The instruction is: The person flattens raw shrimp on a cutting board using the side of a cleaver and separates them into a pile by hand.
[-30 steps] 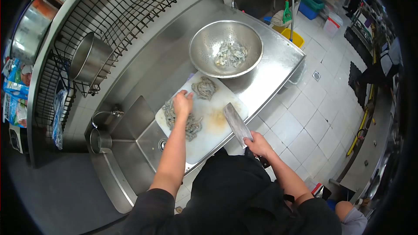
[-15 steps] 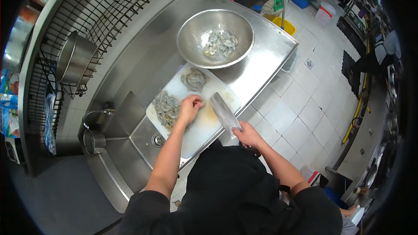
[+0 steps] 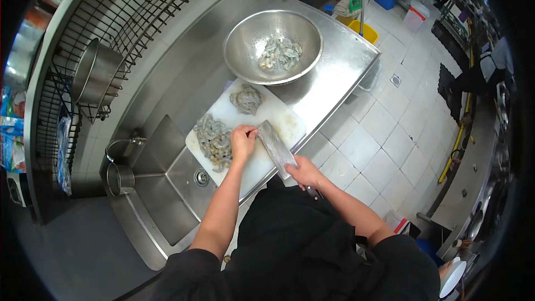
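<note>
My right hand [image 3: 305, 171] grips a cleaver [image 3: 274, 146] by its dark handle, its broad blade over the white cutting board [image 3: 262, 164]. My left hand [image 3: 243, 142] is closed in a pinch beside the far end of the blade; what the fingertips hold is too small to make out. Left of that hand lies a large pile of raw shrimp [image 3: 213, 138]. A smaller grey heap [image 3: 246, 100], apparently shrimp or their shells, sits at the board's far end. Beyond the board stands a metal colander [image 3: 237, 47] with more shrimp [image 3: 281, 53] inside.
The board spans the steel counter [image 3: 340, 61] and the edge of a sink [image 3: 159, 161] on the left. A pot [image 3: 99, 72] rests on a wire rack [image 3: 131, 28] at upper left. Right of the counter are floor tiles [image 3: 365, 150]; another person [image 3: 482, 75] stands farther off.
The cleaver and my right hand have moved left, bringing the blade up to my left fingertips. My left hand has shifted only slightly.
</note>
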A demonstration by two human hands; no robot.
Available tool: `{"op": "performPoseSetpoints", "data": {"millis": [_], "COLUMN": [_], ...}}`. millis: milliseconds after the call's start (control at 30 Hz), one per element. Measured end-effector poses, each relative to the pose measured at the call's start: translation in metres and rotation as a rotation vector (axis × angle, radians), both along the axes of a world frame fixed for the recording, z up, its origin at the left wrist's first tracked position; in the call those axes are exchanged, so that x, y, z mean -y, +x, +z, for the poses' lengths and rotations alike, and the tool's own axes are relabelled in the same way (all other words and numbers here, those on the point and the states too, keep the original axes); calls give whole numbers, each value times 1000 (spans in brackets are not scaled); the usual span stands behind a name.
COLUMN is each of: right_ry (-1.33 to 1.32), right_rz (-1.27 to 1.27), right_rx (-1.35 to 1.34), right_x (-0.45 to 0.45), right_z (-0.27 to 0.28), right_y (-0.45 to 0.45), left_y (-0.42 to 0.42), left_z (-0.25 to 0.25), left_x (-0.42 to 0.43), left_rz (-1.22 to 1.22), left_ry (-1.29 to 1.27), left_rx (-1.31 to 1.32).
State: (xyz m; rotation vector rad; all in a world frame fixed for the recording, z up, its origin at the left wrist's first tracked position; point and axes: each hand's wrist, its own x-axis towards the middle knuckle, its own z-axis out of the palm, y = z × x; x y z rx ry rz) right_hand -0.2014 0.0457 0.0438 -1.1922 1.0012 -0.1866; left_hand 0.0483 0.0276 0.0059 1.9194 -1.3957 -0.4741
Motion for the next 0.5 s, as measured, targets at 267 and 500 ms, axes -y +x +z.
{"op": "performPoseSetpoints", "data": {"millis": [267, 500], "right_ry": [-108, -110], "right_rz": [-47, 76], "right_rx": [-61, -82], "right_x": [5, -23], "right_z": [-11, 1], "right_y": [23, -14], "left_y": [-6, -19], "left_z": [-15, -5], "left_x": [-13, -17], "left_rz": [161, 263], "left_ry": [142, 142], "left_rx": [-164, -107]}}
